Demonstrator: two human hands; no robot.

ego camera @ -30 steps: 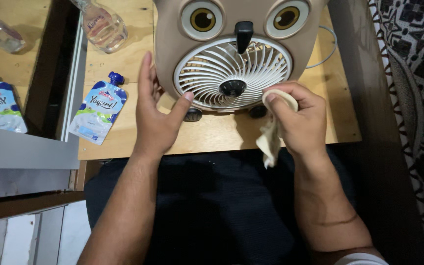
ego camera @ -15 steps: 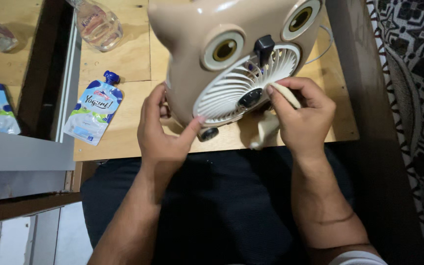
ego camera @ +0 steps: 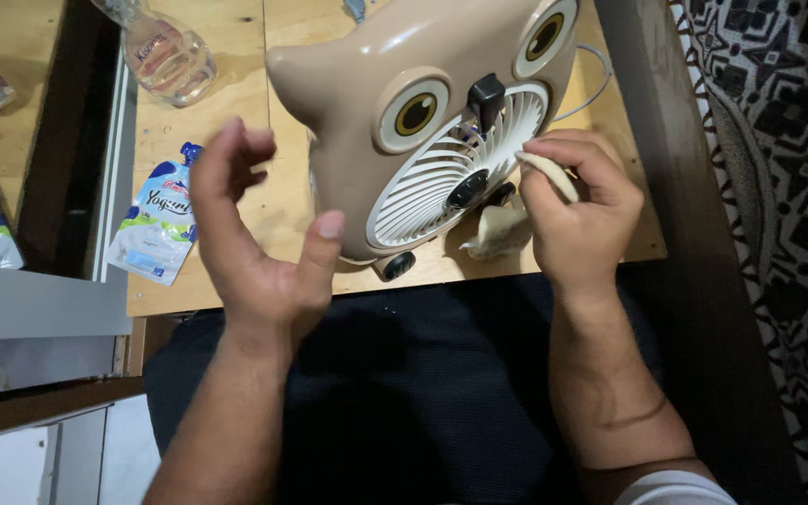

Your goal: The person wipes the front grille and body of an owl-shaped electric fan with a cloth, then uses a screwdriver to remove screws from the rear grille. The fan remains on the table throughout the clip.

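**Owl-shaped fan, cloth at the grille**

Owl-shaped desk fan (ego camera: 404, 112) is sitting at upper centre of the frame on a plywood tabletop (ego camera: 236, 122), turned so its face is angling toward the lower right. Beige body, two round yellow-and-black eyes, black beak, white radial grille (ego camera: 441, 178) with a black hub. Two dark feet are showing at its lower edge.

Right hand (ego camera: 577, 210), centre right of the frame, is pinching a small cream cloth (ego camera: 546, 175) between thumb and fingers, fingers closed around it. The folded end is pressing against the right side of the grille; the loose tail is hanging down and lying on the tabletop just beside the fan's foot.

Left hand (ego camera: 254, 234), centre left, is hovering open just beside the fan's left flank, fingers spread and curled, holding nothing. Thumb tip is sitting very near the fan's lower left edge; contact cannot be told. Some motion blur on the fingers.

Blue, white and green spouted pouch (ego camera: 156, 224) is lying flat on the tabletop left of the left hand. Clear plastic bottle (ego camera: 161, 51) is lying at upper left. A thin white cable (ego camera: 596, 79) is looping behind the fan at upper right. Patterned black-and-white fabric (ego camera: 778, 140) is filling the right edge of the frame. Dark clothing is covering the lap at bottom centre.
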